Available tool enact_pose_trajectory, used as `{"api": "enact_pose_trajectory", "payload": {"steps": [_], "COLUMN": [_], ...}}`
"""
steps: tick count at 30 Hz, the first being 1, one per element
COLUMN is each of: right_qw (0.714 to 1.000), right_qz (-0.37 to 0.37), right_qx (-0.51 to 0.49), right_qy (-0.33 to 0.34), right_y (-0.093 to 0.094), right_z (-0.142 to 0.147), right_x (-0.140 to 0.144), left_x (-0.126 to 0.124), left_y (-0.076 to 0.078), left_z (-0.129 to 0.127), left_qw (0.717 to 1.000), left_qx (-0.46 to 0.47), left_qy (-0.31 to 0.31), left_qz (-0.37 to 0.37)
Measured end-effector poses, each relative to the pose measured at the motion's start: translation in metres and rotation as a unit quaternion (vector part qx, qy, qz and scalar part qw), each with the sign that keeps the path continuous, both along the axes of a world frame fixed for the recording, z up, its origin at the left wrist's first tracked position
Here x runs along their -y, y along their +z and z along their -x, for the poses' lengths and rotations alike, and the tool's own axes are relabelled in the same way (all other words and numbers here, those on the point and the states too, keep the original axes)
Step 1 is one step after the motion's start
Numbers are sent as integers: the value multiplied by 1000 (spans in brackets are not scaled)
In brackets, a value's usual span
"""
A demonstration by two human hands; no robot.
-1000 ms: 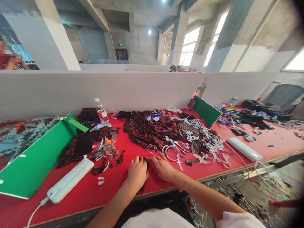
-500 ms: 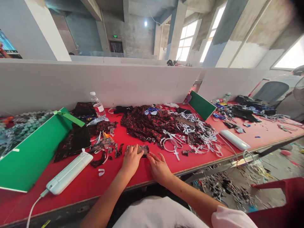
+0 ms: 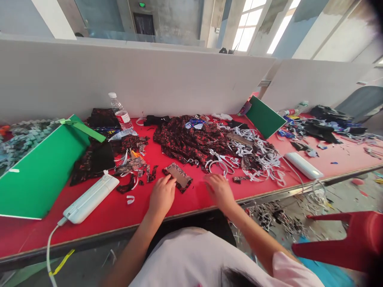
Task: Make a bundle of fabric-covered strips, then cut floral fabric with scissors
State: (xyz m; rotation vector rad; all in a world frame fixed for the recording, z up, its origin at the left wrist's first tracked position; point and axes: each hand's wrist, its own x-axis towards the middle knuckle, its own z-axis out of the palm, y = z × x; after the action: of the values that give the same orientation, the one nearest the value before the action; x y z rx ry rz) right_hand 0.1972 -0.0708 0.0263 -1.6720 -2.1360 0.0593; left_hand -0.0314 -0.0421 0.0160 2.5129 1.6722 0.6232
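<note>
A small piece of dark floral fabric with a flat brown-grey strip [image 3: 180, 176] on it lies on the red tabletop [image 3: 191, 203] in front of me. At its left edge rests my left hand [image 3: 162, 195], fingertips touching it and fingers stretched out. My right hand [image 3: 220, 192] is open to the right of it, apart from the fabric and just above the table. Beyond the right hand lie white-handled scissors [image 3: 229, 161]. A large heap of dark red-patterned fabric [image 3: 185, 137] stands behind, with many white strips [image 3: 263, 157] at its right.
Two white elongated devices [image 3: 91, 198] lie left and right, with cables. Green boards [image 3: 44, 171] lean at both sides. A plastic bottle [image 3: 121, 113] stands at the back left before the white partition [image 3: 167, 83]. A red stool [image 3: 344, 239] is at the lower right.
My right hand has moved right, away from the fabric piece, which now shows more of its surface and sits at an angle. My view has tilted downward.
</note>
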Motion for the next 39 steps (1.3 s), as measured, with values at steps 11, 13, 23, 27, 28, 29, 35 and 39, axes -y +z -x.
{"api": "enact_pose_trajectory", "payload": {"steps": [11, 13, 23, 27, 28, 29, 35, 39], "right_qw": [994, 993, 984, 971, 959, 944, 885, 869], "right_qz": [32, 52, 167, 198, 206, 215, 279, 315], "right_qx": [41, 48, 50, -126, -193, -249, -358, -358], "right_qy": [-94, -98, -44, -41, -23, -1, 107, 130], "right_y": [23, 26, 48, 86, 93, 98, 98, 89], "right_z": [-72, -74, -84, -128, -135, -139, -116, -90], "right_x": [-46, -51, -56, -54, -53, -51, -47, -48], "left_x": [-21, -30, -15, -16, -17, -17, -17, -25], "left_y": [-1, 2, -2, -7, -5, -3, 34, 52], "left_z": [11, 22, 2, -1, -3, -6, -48, -79], "left_qw": [985, 989, 996, 995, 994, 991, 941, 898], "left_qx": [-52, -58, 11, 75, 90, 108, 303, 406], "left_qy": [-148, -121, -80, -65, -67, -72, -122, -149], "left_qz": [75, 55, -27, 0, 7, 14, 88, 82]}}
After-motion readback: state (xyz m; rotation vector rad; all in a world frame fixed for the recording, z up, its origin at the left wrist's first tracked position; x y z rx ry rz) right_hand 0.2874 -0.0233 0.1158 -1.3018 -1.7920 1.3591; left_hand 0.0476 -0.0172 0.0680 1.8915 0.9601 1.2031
